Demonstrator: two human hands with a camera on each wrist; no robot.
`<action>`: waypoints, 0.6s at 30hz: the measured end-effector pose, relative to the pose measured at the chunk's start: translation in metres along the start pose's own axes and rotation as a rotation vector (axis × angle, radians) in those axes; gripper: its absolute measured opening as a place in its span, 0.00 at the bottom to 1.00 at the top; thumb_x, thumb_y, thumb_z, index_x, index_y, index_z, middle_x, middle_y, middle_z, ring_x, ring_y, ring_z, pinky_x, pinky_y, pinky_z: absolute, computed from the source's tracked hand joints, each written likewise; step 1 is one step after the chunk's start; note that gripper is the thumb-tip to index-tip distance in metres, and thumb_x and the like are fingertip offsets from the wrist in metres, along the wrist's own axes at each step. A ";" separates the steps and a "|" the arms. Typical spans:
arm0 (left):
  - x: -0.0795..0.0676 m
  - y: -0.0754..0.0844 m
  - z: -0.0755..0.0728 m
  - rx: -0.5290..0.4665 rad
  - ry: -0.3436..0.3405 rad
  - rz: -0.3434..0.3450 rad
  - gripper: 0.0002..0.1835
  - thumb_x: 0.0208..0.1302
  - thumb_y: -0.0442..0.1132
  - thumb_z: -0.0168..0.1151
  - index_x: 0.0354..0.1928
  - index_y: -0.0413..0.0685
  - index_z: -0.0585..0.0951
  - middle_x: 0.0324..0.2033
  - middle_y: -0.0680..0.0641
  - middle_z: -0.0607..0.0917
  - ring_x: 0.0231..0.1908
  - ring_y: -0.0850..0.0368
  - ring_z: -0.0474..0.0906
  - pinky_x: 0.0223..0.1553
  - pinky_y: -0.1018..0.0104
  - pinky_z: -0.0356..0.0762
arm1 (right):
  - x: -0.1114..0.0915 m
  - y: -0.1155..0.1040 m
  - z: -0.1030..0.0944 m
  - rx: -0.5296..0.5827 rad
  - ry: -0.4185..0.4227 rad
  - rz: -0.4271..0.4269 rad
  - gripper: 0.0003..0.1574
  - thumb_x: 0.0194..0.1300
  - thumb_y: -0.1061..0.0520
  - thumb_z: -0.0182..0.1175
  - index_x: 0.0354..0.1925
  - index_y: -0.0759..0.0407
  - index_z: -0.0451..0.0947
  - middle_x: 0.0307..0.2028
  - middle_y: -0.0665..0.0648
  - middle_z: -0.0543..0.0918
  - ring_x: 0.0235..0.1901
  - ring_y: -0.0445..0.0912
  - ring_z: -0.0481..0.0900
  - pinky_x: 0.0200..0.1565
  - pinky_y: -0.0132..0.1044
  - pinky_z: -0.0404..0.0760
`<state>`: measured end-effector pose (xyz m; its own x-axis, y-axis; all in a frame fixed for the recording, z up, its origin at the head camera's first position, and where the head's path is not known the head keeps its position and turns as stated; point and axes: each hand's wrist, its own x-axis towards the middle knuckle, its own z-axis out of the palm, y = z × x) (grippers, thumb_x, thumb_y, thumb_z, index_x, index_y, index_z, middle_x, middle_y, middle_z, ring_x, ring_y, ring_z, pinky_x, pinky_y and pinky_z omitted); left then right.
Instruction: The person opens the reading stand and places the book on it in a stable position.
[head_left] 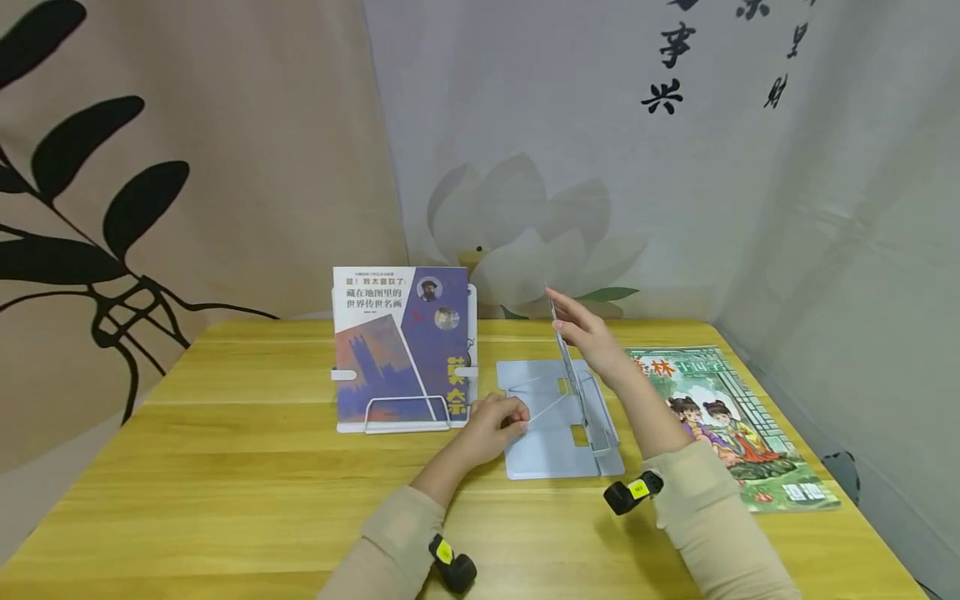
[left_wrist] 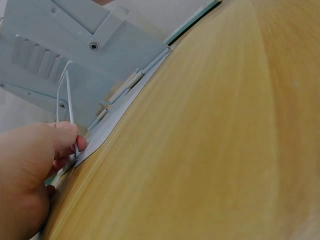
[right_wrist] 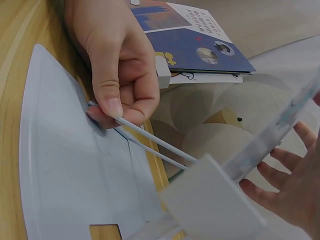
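Observation:
A light blue metal book stand (head_left: pixel 536 454) stands partly unfolded, its base flat on the table. Its back panel (head_left: pixel 576 392) rises nearly upright, seen almost edge-on in the head view. With thumb and fingertips, my left hand (head_left: pixel 491 429) pinches the stand's bent wire support (left_wrist: pixel 70 97), low over the base's left part. The wire slopes up from there to the panel. At the panel's upper part, my right hand (head_left: pixel 596 342) rests against its right side. In the right wrist view the fingers (right_wrist: pixel 272 177) of that hand are extended, fingertips touching the panel.
Left of the stand, a purple and white book (head_left: pixel 401 346) stands upright on a white wire-fronted holder (head_left: pixel 405 400). An illustrated magazine (head_left: pixel 772 467) lies flat at the right, partly behind my right forearm. Printed cloth (head_left: pixel 300 167) hangs behind the wooden table (head_left: pixel 247 450).

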<state>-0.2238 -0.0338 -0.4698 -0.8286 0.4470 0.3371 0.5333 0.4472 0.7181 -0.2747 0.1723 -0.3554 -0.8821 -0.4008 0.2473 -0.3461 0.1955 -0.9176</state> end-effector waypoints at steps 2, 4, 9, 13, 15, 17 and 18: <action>0.000 0.000 0.000 -0.003 0.000 -0.001 0.06 0.61 0.32 0.64 0.29 0.50 0.77 0.24 0.59 0.75 0.36 0.59 0.68 0.50 0.53 0.53 | 0.000 -0.001 0.002 -0.003 -0.002 0.006 0.32 0.75 0.53 0.47 0.73 0.49 0.56 0.72 0.56 0.55 0.69 0.52 0.53 0.64 0.53 0.60; 0.000 0.000 0.000 -0.007 -0.002 -0.001 0.06 0.61 0.32 0.64 0.29 0.49 0.77 0.24 0.59 0.75 0.36 0.59 0.68 0.50 0.53 0.53 | 0.000 -0.003 0.005 -0.005 -0.005 0.015 0.32 0.75 0.54 0.47 0.73 0.50 0.55 0.72 0.54 0.55 0.70 0.52 0.52 0.64 0.52 0.59; 0.000 0.000 0.000 -0.010 -0.011 0.002 0.05 0.61 0.32 0.64 0.30 0.48 0.77 0.24 0.58 0.75 0.36 0.58 0.68 0.50 0.53 0.53 | -0.004 -0.019 0.011 -0.011 -0.008 0.035 0.32 0.75 0.59 0.46 0.73 0.56 0.54 0.72 0.59 0.54 0.70 0.56 0.51 0.65 0.53 0.57; -0.001 0.001 0.000 -0.001 -0.023 -0.013 0.05 0.63 0.33 0.63 0.30 0.49 0.77 0.24 0.59 0.74 0.35 0.59 0.66 0.50 0.53 0.53 | -0.007 -0.030 0.014 -0.033 -0.006 0.028 0.32 0.74 0.62 0.45 0.73 0.61 0.53 0.71 0.62 0.54 0.69 0.58 0.52 0.64 0.54 0.59; -0.001 0.002 -0.001 0.000 -0.025 -0.018 0.06 0.63 0.33 0.62 0.30 0.49 0.77 0.24 0.59 0.73 0.35 0.59 0.66 0.50 0.53 0.53 | -0.005 -0.026 0.013 -0.029 -0.005 0.023 0.32 0.74 0.61 0.45 0.73 0.60 0.54 0.71 0.62 0.54 0.69 0.58 0.52 0.64 0.53 0.60; -0.001 0.003 -0.001 -0.004 -0.024 -0.020 0.06 0.64 0.33 0.62 0.30 0.48 0.76 0.24 0.58 0.73 0.35 0.59 0.65 0.50 0.53 0.52 | -0.002 -0.019 0.012 -0.022 -0.005 0.019 0.32 0.74 0.61 0.45 0.73 0.58 0.54 0.72 0.60 0.55 0.70 0.57 0.52 0.64 0.54 0.59; -0.001 0.003 -0.002 -0.006 -0.023 -0.019 0.06 0.64 0.33 0.61 0.30 0.48 0.76 0.24 0.58 0.73 0.35 0.59 0.65 0.50 0.53 0.52 | -0.001 -0.016 0.012 -0.023 -0.004 0.020 0.32 0.74 0.60 0.46 0.73 0.56 0.55 0.72 0.59 0.55 0.70 0.57 0.52 0.64 0.54 0.59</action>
<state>-0.2215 -0.0344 -0.4671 -0.8346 0.4563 0.3087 0.5160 0.4510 0.7283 -0.2645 0.1589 -0.3446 -0.8878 -0.4000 0.2275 -0.3353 0.2238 -0.9151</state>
